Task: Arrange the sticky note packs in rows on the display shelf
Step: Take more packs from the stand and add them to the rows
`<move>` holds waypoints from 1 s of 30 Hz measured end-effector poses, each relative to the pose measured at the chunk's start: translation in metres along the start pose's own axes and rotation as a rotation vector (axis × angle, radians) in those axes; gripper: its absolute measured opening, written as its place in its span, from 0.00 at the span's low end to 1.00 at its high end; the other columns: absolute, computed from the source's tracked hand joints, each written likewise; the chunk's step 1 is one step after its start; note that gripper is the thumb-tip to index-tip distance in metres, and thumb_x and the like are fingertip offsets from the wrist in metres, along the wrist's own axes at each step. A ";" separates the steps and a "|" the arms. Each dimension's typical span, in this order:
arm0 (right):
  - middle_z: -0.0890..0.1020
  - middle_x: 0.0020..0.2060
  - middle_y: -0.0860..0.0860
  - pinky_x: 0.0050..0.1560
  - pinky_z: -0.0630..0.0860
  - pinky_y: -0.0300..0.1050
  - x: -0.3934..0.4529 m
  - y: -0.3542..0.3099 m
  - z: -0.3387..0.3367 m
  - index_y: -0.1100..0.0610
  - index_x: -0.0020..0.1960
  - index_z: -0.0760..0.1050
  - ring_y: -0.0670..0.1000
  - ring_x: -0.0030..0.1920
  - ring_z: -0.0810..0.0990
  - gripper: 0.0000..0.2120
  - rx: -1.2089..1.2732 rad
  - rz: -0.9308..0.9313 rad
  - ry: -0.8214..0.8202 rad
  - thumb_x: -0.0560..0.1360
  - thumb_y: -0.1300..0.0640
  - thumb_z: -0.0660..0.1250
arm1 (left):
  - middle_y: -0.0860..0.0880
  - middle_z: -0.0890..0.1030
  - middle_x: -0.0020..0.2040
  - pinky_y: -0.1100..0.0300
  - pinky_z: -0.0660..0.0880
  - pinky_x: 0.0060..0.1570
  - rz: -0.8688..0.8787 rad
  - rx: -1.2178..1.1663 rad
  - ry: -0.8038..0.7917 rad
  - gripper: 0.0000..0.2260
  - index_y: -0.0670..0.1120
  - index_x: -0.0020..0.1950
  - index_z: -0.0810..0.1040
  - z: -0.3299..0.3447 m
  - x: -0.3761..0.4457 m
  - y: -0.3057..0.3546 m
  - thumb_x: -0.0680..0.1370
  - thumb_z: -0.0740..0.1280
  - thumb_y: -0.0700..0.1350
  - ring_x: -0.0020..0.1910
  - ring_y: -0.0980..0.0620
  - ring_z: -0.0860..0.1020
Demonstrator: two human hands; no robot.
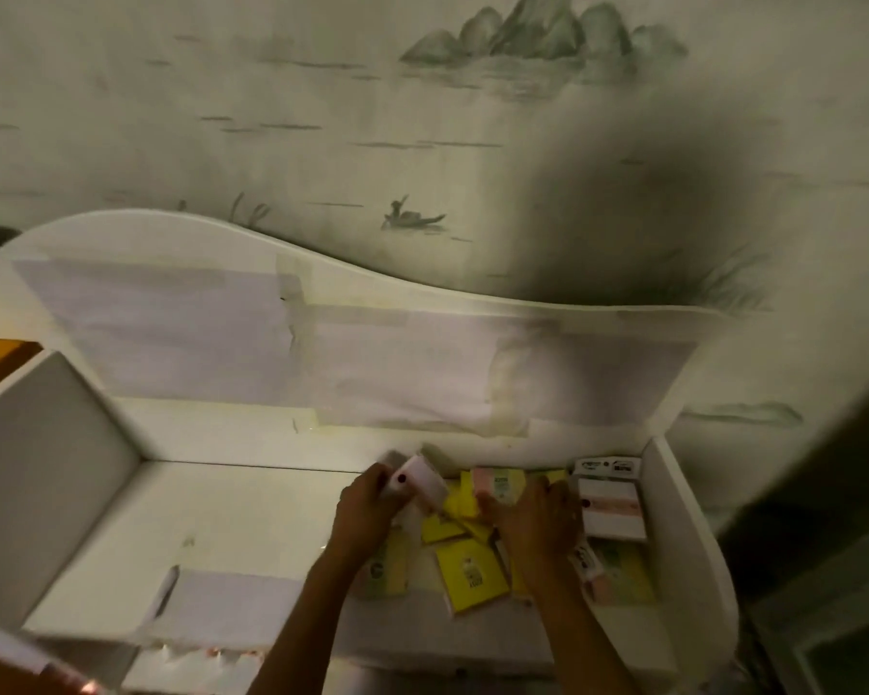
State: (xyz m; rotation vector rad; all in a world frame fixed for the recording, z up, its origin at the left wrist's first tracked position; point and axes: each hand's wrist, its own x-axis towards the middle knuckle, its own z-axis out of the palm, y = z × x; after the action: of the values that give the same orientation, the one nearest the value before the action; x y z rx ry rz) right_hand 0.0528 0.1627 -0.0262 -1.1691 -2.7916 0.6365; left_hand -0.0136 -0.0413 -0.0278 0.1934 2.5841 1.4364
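Note:
Several sticky note packs lie in a loose heap on the right part of the white display shelf [212, 524]. A yellow pack [470, 574] lies at the front of the heap. White and pink packs [610, 509] sit stacked against the right wall of the shelf. My left hand [365, 514] grips a white pack [422, 481] and holds it tilted above the heap's left side. My right hand [533, 524] lies over the middle of the heap, fingers curled on a pale pink pack [497, 486]. Motion blur softens both hands.
The shelf has a curved white back panel [322, 353] patched with taped paper, a left side wall [46, 443] and a right side wall [673, 504]. A sheet of paper [222, 599] is taped to the shelf's front left. Painted wallpaper rises behind.

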 end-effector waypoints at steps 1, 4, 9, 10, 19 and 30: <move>0.71 0.66 0.60 0.61 0.71 0.55 0.002 -0.002 0.003 0.58 0.68 0.68 0.62 0.67 0.69 0.43 0.013 -0.002 -0.014 0.65 0.29 0.69 | 0.49 0.83 0.41 0.48 0.81 0.39 -0.038 -0.107 0.010 0.10 0.50 0.46 0.78 -0.002 -0.001 0.000 0.75 0.69 0.55 0.42 0.48 0.82; 0.71 0.64 0.60 0.58 0.73 0.55 0.007 -0.007 0.005 0.59 0.67 0.67 0.62 0.66 0.69 0.44 0.061 0.002 -0.006 0.63 0.32 0.74 | 0.42 0.83 0.46 0.54 0.82 0.34 -0.158 -0.401 0.019 0.06 0.42 0.51 0.78 -0.009 -0.003 0.001 0.78 0.69 0.44 0.43 0.46 0.84; 0.74 0.63 0.59 0.55 0.75 0.53 0.011 -0.011 0.002 0.61 0.70 0.62 0.61 0.64 0.73 0.48 0.150 0.019 -0.027 0.61 0.40 0.79 | 0.38 0.83 0.47 0.53 0.83 0.39 -0.227 -0.633 0.035 0.07 0.36 0.54 0.77 -0.018 -0.007 0.008 0.78 0.68 0.36 0.41 0.46 0.83; 0.76 0.61 0.60 0.53 0.77 0.53 0.011 -0.010 0.002 0.62 0.70 0.62 0.62 0.62 0.76 0.48 0.225 0.020 -0.019 0.61 0.43 0.80 | 0.38 0.83 0.47 0.53 0.83 0.40 -0.231 -0.656 0.038 0.07 0.35 0.54 0.77 -0.019 -0.009 0.010 0.77 0.68 0.35 0.40 0.46 0.83; 0.82 0.53 0.56 0.45 0.83 0.53 0.011 0.007 -0.011 0.61 0.59 0.72 0.57 0.48 0.83 0.26 0.978 0.166 -0.310 0.65 0.62 0.80 | 0.38 0.84 0.51 0.56 0.82 0.46 -0.237 -0.802 0.009 0.10 0.35 0.56 0.77 -0.029 -0.035 0.016 0.75 0.70 0.33 0.49 0.42 0.84; 0.84 0.50 0.60 0.38 0.83 0.52 -0.037 -0.015 -0.019 0.64 0.56 0.77 0.62 0.51 0.83 0.11 1.351 0.010 -0.656 0.74 0.71 0.68 | 0.41 0.85 0.52 0.54 0.79 0.51 -0.229 -0.795 0.211 0.09 0.38 0.57 0.81 -0.067 -0.095 0.001 0.77 0.68 0.35 0.50 0.44 0.84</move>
State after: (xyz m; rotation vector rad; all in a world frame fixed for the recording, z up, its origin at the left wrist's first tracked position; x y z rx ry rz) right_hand 0.0727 0.1342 0.0011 -0.6496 -1.7150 2.5995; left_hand 0.0647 -0.1154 0.0168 -0.3646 1.8666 2.3189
